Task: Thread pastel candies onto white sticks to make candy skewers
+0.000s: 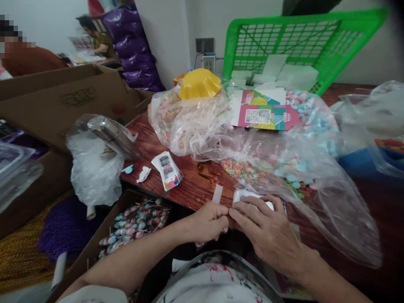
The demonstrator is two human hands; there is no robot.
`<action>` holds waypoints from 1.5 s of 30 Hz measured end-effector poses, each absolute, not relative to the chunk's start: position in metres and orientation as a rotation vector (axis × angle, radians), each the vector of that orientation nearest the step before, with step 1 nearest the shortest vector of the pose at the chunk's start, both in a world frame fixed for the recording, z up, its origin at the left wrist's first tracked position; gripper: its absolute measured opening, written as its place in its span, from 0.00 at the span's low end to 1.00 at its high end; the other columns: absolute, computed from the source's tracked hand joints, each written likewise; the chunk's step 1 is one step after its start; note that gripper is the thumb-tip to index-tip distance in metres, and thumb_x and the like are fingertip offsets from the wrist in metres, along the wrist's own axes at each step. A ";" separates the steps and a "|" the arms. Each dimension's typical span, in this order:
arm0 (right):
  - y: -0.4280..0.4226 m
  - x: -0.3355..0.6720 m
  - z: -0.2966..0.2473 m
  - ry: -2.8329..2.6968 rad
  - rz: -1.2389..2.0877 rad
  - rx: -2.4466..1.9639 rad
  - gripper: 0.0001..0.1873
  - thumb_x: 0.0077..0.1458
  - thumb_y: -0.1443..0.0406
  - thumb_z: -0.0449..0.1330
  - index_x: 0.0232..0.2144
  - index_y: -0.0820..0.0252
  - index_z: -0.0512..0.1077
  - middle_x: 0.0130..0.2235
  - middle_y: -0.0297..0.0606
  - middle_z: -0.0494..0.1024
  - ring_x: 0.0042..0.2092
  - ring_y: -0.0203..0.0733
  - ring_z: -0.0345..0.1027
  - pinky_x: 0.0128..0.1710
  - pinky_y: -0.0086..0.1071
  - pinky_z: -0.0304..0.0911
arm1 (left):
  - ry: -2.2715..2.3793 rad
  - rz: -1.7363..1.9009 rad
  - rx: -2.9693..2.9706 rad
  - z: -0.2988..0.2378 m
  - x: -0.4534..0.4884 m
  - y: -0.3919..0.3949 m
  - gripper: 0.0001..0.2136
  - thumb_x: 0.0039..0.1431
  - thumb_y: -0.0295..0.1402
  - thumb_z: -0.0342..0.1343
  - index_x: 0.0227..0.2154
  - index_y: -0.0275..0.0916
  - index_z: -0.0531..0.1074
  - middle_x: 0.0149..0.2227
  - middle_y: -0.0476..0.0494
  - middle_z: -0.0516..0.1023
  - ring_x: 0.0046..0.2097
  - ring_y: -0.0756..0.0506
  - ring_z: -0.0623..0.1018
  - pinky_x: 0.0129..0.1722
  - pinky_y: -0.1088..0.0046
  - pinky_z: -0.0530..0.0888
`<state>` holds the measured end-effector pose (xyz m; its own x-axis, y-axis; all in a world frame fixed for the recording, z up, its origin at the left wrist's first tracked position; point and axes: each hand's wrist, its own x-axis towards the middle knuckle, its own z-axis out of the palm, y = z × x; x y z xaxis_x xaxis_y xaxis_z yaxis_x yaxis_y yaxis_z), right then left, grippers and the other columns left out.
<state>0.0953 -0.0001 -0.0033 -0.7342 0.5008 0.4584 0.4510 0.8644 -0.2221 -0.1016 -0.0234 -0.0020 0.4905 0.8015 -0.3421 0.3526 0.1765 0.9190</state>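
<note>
My left hand (210, 221) is closed, its curled fingers at the table's front edge. Against its fingertips press the index fingertip and apparently the thumb of my right hand (269, 235), whose other fingers stretch forward. Whatever is pinched between the two hands is too small or hidden to make out. Just beyond the right fingers lies a white printed packet or card stack (244, 194), partly covered by them. A pale strip (217, 194) lies on the wood beyond my left hand. Farther left rests a fanned stack of printed cards (167, 170).
Clear bags of colourful beads (303, 126) cover the table, with a yellow bowl (200, 83) and printed box (265, 117) on top. Behind leans a green basket (233, 42). A steel flask (113, 136) stands left. Below is a box of beaded pieces (139, 223). Two people sit behind cartons.
</note>
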 end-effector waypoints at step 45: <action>0.084 0.029 -0.007 -2.299 0.440 -0.909 0.11 0.56 0.69 0.53 0.28 0.58 0.75 0.30 0.35 0.80 0.31 0.39 0.74 0.35 0.32 0.65 | 1.349 1.133 0.615 -0.026 -0.152 -0.033 0.13 0.52 0.41 0.59 0.26 0.34 0.73 0.17 0.51 0.70 0.14 0.56 0.60 0.11 0.82 0.53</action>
